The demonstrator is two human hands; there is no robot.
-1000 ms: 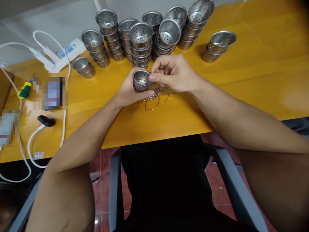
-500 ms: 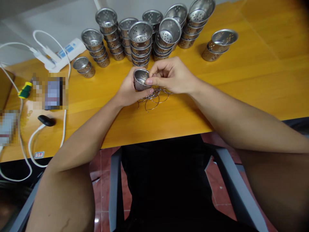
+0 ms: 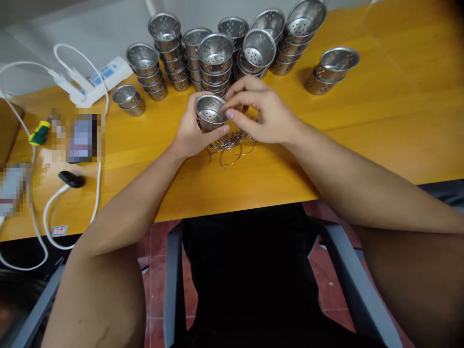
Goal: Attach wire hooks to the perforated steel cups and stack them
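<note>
A small perforated metal cup (image 3: 210, 116) is tilted with its mouth toward me, above the table. My left hand (image 3: 192, 128) is wrapped around its left side, thumb along the lower front. At the cup's right rim is my right hand (image 3: 263, 111), its thumb and forefinger tips close together at the edge; the other fingers are lifted and loosely bent. Whether a thin wire is also between those fingertips is too small to tell. Under the hands lies a tangle of thin curved metal wires (image 3: 232, 145), partly covered by them.
Several stacks of perforated cups (image 3: 215, 58) stand behind my hands. A short stack (image 3: 331, 70) is at the right, another (image 3: 129, 100) at the left. Farther left are a power strip (image 3: 103, 79), white cables, a phone (image 3: 81, 137), a green-yellow tool (image 3: 39, 133) and a black object (image 3: 71, 179).
The cup has shifted slightly left and up, its mouth turned more toward me. My right hand's fingers have loosened from a tight pinch and spread somewhat at the rim.
</note>
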